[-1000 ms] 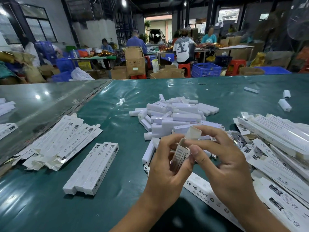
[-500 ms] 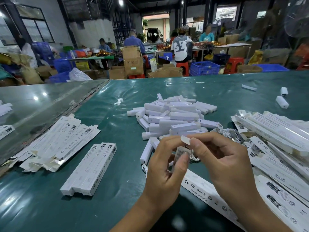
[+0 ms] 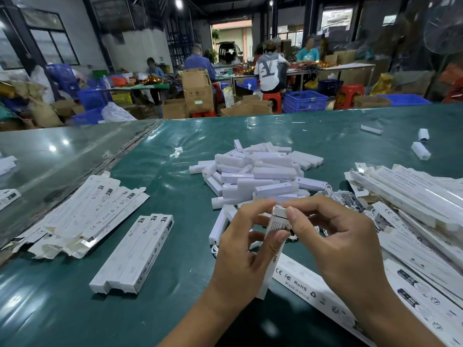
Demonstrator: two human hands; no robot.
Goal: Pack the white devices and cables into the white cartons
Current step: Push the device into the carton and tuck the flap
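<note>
A loose heap of flat, unfolded cartons [image 3: 82, 216] lies on the green table [image 3: 162, 309], far to the left of the pile of white devices [image 3: 260, 176]. Nearer the pile, still to its left and closer to the person, three closed cartons [image 3: 135, 254] lie side by side, touching.

Just in front of the pile, the left hand [image 3: 240, 256] grips a narrow white carton [image 3: 274, 249] held nearly upright, its fingers curled round the carton's side and its thumb pressed on the printed face. The right hand [image 3: 343, 246] meets it at the top: thumb and forefinger pinch the carton's upper end flap [image 3: 280, 212], the other fingers curled loosely behind. Whether a device is already inside the carton cannot be told.

Under the right wrist, in front of the pile, a long printed carton [image 3: 308, 289] lies flat on the table. A tangle of white cables [image 3: 343, 199] sits just to the right of the pile, partly hidden by the right hand. Further right of the pile, a big stack of long cartons [image 3: 411, 196] spreads to the table's edge. Behind that stack, three single devices [image 3: 421, 150] lie well apart from the pile.
</note>
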